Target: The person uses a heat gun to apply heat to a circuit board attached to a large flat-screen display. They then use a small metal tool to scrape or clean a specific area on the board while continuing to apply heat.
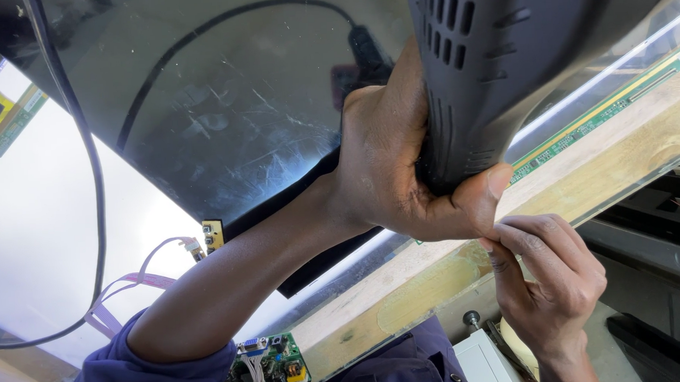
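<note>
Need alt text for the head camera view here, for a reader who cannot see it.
One hand grips the edge of a black vented plastic cover over a dark flat panel, while the other hand pinches near its thumb. A wooden beam, a green circuit strip, a black cable and a small circuit board lie around them.

An electronics repair workshop: bare circuit boards (275, 363), loose cables (86, 148), wooden bench (583, 165).

Bright white glow at left, glare streaks on dark scratched panel (229, 112), sharp focus, upside-down view

wooden bench (405, 287), display panel (221, 104), circuit board (275, 366)
</note>
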